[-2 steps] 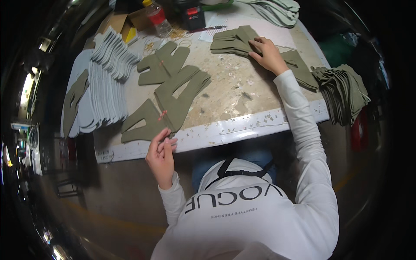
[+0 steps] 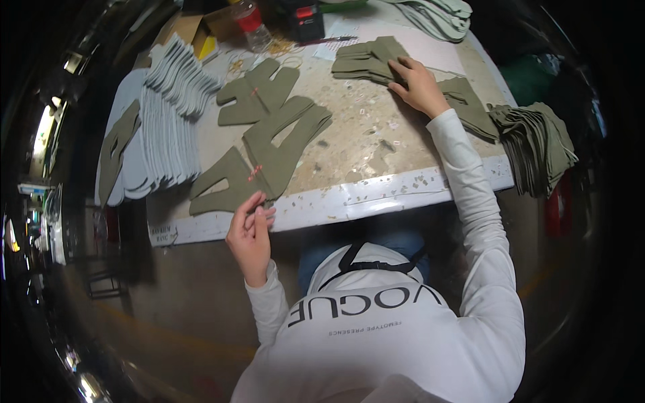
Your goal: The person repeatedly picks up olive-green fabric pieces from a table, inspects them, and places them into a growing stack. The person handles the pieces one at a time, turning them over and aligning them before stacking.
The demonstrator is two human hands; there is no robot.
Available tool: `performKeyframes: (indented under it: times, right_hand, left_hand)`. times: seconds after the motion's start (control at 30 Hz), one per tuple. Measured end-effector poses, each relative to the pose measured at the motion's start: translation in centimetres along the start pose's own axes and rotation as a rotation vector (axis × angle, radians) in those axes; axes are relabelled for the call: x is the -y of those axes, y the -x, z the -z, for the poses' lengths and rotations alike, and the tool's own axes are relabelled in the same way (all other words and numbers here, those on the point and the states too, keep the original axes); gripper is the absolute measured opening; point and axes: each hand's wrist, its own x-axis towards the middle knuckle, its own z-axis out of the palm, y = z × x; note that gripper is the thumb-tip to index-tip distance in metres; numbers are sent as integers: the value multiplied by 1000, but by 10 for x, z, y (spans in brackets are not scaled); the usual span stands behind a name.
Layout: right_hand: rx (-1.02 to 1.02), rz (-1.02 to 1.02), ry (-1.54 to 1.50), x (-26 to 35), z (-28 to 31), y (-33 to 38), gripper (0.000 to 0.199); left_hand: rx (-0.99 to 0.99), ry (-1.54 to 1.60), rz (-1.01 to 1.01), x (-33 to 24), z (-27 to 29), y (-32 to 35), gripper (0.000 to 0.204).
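Observation:
Beside the table's near edge is my left hand, its fingers curled and the thumb close against them. Its fingertips meet the lower corner of an olive fabric piece with a slot and small red marks; what sits between the fingers is hidden. Overlapping that piece on the left is a similar olive cutout, and another marked one lies farther back. My right hand rests on the right end of a small stack of olive fabric pieces, fingers stretched over the top and thumb apart at the near side.
Pale grey-blue fabric stacks stand at left, with one olive piece on them. A thick olive bundle hangs over the table's right edge. Farther back are a bottle, a black-and-red box, a pen and pale green pieces.
The whole view has shifted slightly, with the table a little higher on the left. Both hands stay at the same fabric pieces in nearly the same pose.

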Motion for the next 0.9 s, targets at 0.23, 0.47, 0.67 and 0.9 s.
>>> performKeyframes:
  times: [0.23, 0.47, 0.67, 0.9]
  right_hand:
    - [-168, 161, -618, 15, -15, -27, 60]
    - [-130, 9, -652, 17, -24, -47, 61]
    - [-174, 174, -125, 11, -14, -14, 65]
    - [-119, 102, 310, 24, -29, 3, 56]
  left_hand:
    - [-74, -70, -112, -9, 8, -18, 21]
    - [-107, -679, -171, 3, -16, -55, 25]
    - [-177, -880, -222, 15, -35, -73, 35]
    - [-195, -680, -327, 13, -41, -76, 39]
